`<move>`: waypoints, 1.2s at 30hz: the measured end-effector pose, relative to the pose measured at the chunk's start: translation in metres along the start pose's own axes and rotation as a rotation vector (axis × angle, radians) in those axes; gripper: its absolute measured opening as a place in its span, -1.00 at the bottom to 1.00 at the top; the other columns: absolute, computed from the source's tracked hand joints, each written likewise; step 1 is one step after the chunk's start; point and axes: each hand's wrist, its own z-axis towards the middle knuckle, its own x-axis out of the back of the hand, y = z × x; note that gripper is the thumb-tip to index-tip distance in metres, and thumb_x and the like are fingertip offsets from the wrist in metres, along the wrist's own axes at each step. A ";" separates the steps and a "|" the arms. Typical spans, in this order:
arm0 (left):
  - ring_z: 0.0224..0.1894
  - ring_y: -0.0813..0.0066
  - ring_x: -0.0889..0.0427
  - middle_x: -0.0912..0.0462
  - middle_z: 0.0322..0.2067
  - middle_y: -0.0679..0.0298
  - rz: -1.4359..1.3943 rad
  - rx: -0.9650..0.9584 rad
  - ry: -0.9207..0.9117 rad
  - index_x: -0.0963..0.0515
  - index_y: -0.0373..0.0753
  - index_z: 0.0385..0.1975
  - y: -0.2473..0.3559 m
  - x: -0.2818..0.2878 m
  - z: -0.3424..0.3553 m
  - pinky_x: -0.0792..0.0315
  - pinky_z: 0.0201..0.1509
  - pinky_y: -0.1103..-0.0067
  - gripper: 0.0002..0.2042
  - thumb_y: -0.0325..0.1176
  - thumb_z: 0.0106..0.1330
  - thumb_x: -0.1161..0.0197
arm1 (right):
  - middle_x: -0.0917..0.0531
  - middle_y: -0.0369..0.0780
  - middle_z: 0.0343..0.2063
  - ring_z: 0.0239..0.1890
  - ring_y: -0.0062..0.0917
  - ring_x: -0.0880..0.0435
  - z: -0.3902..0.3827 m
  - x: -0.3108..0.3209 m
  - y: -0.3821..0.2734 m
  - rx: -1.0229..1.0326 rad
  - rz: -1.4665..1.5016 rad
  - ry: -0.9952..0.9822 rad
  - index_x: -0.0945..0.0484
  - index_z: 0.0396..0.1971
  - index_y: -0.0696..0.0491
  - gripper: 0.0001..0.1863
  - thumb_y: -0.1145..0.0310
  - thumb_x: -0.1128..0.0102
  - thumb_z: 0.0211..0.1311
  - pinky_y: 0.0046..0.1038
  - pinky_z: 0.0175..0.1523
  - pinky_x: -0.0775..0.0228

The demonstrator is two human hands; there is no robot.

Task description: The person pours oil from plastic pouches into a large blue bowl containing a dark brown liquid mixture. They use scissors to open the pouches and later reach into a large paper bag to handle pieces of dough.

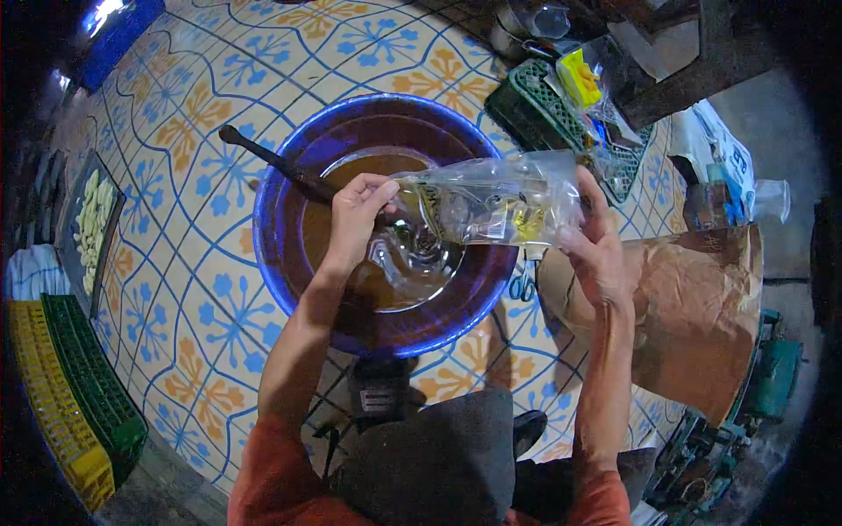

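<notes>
A clear plastic bag (469, 210) with a printed yellow patch is stretched sideways above the right part of a big blue-purple basin (294, 302). My left hand (358, 210) pinches the bag's left end between thumb and fingers. At the other end, my right hand (601, 241) grips the bag, thumb in front and fingers behind. Brown liquid (390, 289) with a shiny surface lies in the basin, partly hidden by the bag and my left arm. A dark long-handled tool (267, 158) leans over the basin's left rim; its lower end is hidden.
Teal-handled scissors (523, 286) are right of the basin, beside a large brown paper sack (693, 307). Green crate (544, 110) with packets stands far right. At left are a tray of pale pieces (92, 219) and yellow crate (57, 394). Green machinery (772, 377) stands near right.
</notes>
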 end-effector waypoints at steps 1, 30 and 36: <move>-0.42 0.71 -0.49 -0.58 -0.44 0.37 0.002 0.000 0.001 -0.55 -0.28 -0.30 -0.002 0.001 0.001 -0.37 -0.35 0.73 -0.89 -0.40 0.27 -0.26 | -0.39 -0.09 0.16 0.16 -0.36 -0.41 0.001 0.000 0.002 0.046 -0.022 -0.044 0.02 0.38 -0.02 -0.03 0.53 -0.34 -0.04 -0.36 0.22 -0.28; -0.41 0.75 -0.50 -0.62 -0.47 0.39 0.414 -0.075 -0.168 -0.61 -0.29 -0.37 0.031 0.038 0.017 -0.37 -0.32 0.74 -0.90 -0.41 0.21 -0.32 | -0.61 -0.08 -0.29 -0.35 -0.16 -0.59 0.000 0.042 -0.007 0.538 -1.270 -0.114 -0.50 -0.29 0.16 -0.81 0.61 -0.20 0.04 -0.42 -0.26 -0.42; -0.43 0.74 -0.51 -0.63 -0.49 0.38 0.500 -0.229 -0.188 -0.64 -0.29 -0.31 0.033 0.031 0.024 -0.37 -0.33 0.74 -0.84 -0.35 0.22 -0.31 | -0.59 -0.12 -0.35 -0.32 -0.31 -0.59 0.003 0.052 -0.012 0.566 -1.320 -0.138 -0.50 -0.32 0.20 -0.84 0.62 -0.21 0.07 -0.44 -0.21 -0.41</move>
